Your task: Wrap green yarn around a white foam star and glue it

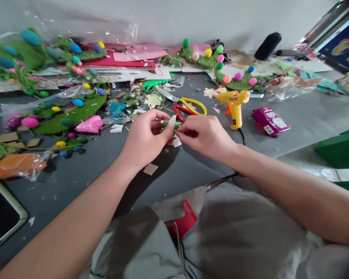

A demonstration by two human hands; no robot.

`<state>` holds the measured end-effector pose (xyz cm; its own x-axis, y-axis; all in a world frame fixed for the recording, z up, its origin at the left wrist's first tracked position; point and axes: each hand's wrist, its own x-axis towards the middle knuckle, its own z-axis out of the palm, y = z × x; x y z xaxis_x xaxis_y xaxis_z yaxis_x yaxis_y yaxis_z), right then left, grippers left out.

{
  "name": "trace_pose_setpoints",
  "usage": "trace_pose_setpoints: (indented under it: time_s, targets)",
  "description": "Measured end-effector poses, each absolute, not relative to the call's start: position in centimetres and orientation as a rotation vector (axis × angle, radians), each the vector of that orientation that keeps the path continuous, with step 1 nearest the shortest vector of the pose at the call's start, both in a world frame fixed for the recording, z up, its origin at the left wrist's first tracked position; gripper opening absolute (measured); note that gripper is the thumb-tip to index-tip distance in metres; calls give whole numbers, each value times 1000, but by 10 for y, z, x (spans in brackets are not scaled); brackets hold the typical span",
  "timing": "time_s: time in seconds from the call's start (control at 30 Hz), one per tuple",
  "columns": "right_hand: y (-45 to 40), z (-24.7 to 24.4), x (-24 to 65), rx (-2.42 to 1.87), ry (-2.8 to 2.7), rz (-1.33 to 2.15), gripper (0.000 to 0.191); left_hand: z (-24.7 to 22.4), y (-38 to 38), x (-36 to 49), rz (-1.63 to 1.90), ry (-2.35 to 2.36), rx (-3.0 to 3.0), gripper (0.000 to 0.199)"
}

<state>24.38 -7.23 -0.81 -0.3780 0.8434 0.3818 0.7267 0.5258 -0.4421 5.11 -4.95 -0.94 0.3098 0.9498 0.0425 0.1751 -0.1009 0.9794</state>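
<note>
Near the middle of the head view, my left hand (147, 139) pinches a small green fuzzy craft piece (165, 123) between thumb and fingers. A white pointed scrap (172, 122), like a petal or cut felt, stands up beside my left thumb. My right hand (206, 135) is closed in a pinch at the right edge of the same green piece, its fingertips close to my left thumb. Much of the piece is hidden by my fingers. Below the hands lies a white square scrap (150, 169), and another white scrap (177, 142) shows just under the fingertips.
Scissors with red and yellow handles (193, 107) lie just beyond my hands. A yellow glue gun (235, 106) with a black cord and a purple packet (271, 121) are to the right. Green leaves with coloured balls (75, 112), an orange packet (19, 166) and a tablet (6, 213) lie left.
</note>
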Motion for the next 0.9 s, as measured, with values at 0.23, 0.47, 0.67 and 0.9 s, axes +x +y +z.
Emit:
trace_pose_setpoints:
  time_s: [0.23,0.47,0.67,0.9]
  targets:
    - [-77,5,247,-1210,-2519,78,29,-14,-49,47,874,1012,1617,26]
    - [-79,9,250,-1200,-2524,63,27,-13,-47,45,815,998,1591,27]
    - [-77,9,252,-1177,-2391,247,15,-9,-46,44,746,996,1626,26]
    - [-78,11,252,-1235,-2118,593,6,-8,-47,43,719,959,1766,33]
